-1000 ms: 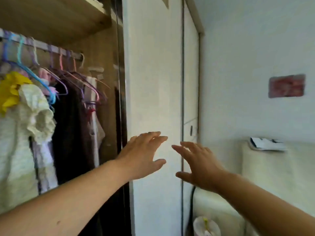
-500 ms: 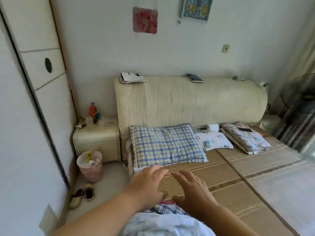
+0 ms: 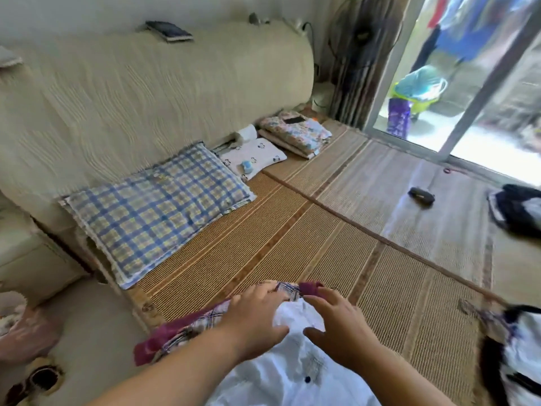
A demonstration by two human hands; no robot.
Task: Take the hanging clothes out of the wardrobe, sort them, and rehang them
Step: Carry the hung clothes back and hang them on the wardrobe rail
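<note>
your left hand [image 3: 257, 315] and right hand [image 3: 341, 326] reach down together onto a white garment [image 3: 292, 370] that lies at the near edge of the bed, both hands spread with fingers loose and gripping nothing. the left hand's fingertips rest where the white cloth meets a plaid garment with maroon trim [image 3: 187, 329], which lies under the white one and pokes out to the left and past your fingers. the right hand hovers just over the white cloth, thumb turned toward the left hand; whether it touches the fabric cannot be told. both garments lie flat on the woven bed mat [image 3: 292, 235], no hanger visible in them. farther up the mat a blue checked pillow [image 3: 158, 206] leans against the cream padded headboard [image 3: 140, 92], with a small white pillow [image 3: 254, 156] and a folded floral blanket [image 3: 298, 133] beside it. a dark small object [image 3: 421, 195] lies alone on the mat to the right, and more dark and white clothing [image 3: 518, 209] sits at the right edge of the bed, near the sliding glass door [image 3: 480, 83].
</note>
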